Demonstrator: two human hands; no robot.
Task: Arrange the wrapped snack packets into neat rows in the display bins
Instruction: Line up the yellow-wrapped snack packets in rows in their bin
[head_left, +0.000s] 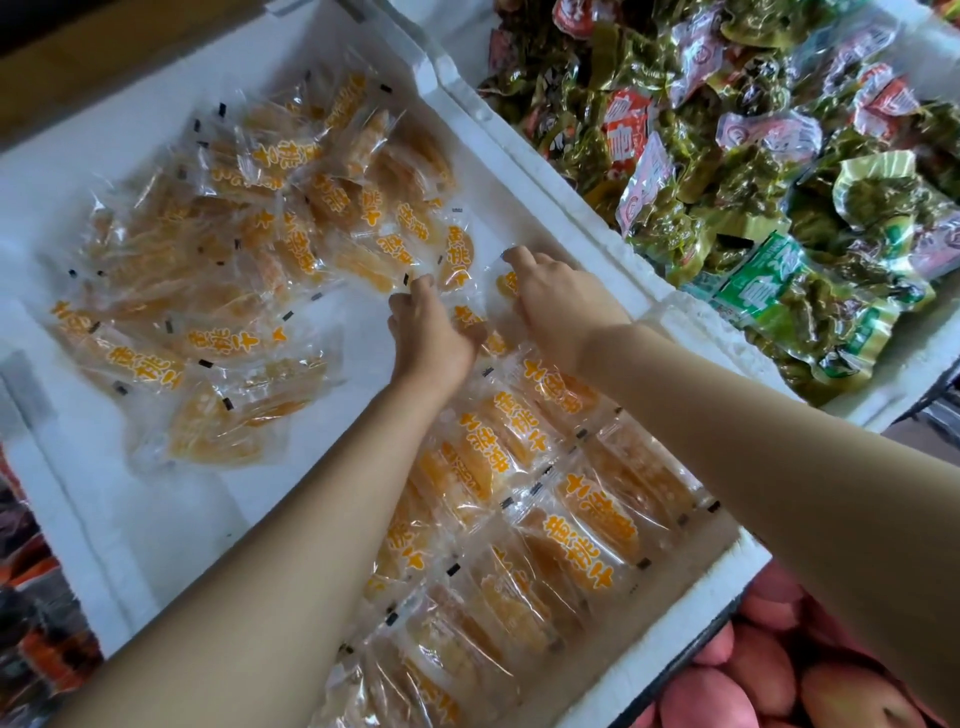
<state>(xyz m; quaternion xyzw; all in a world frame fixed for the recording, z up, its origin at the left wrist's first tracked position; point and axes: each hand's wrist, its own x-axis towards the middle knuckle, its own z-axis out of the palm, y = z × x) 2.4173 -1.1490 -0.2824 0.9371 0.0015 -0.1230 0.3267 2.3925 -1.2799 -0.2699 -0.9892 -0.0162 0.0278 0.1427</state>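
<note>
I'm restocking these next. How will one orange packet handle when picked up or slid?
Probably light and bendy: a packet holds a thin slice in clear film. Likely slippery: that film looks glossy. Pushed, it should slide, not roll, being flat.

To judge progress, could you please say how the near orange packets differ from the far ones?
The near packets lie in overlapping rows, angled alike; the far packets lie jumbled at mixed angles. Near packets fill their corner; far packets leave bin floor bare. Both have clear wrappers, orange print.
</note>
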